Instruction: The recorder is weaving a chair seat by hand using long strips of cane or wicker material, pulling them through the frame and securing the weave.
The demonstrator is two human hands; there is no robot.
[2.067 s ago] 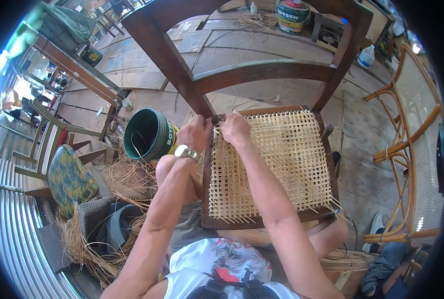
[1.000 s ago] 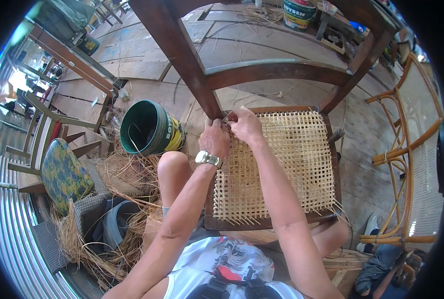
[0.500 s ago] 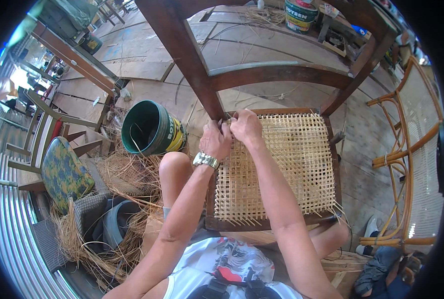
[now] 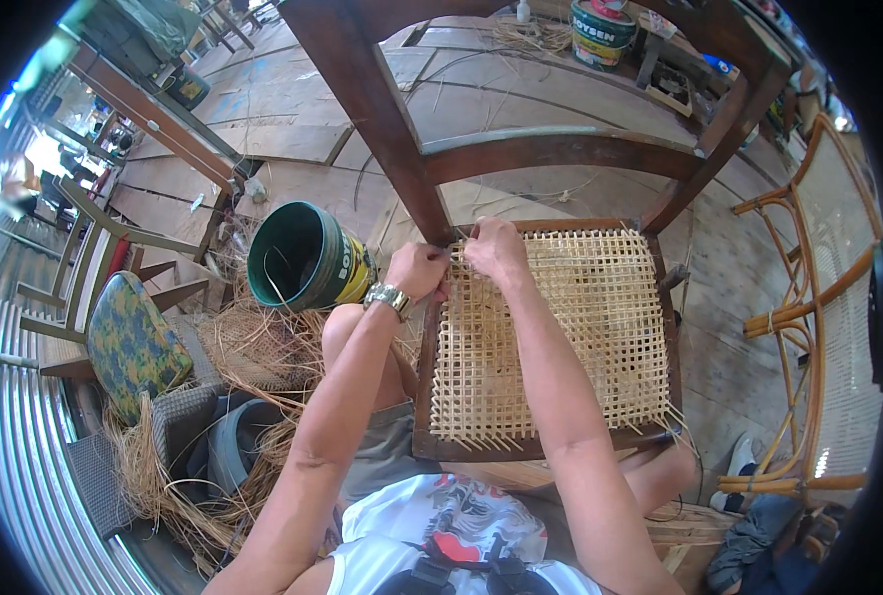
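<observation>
A dark wooden chair (image 4: 570, 149) stands before me, its seat woven in pale open cane (image 4: 570, 337). Loose strand ends stick out along the near edge of the weave. At the far left corner of the seat, beside the back post, both hands work close together. My left hand (image 4: 419, 270), with a metal watch on the wrist, is closed at the outer left rail; what its fingers pinch is too small to make out. My right hand (image 4: 496, 248) is closed over the corner of the cane, fingertips bent down and partly hidden.
A green bucket (image 4: 298, 256) stands left of the chair. Dry cane strands (image 4: 253, 347) lie heaped around it, near a camouflage-patterned cushion (image 4: 136, 337). A rattan chair (image 4: 809, 297) stands at the right. Another paint bucket (image 4: 601, 35) is at the back.
My left hand has moved slightly left and down, away from the right hand, and now sits at the rail's outer side. My right hand stays at the corner.
</observation>
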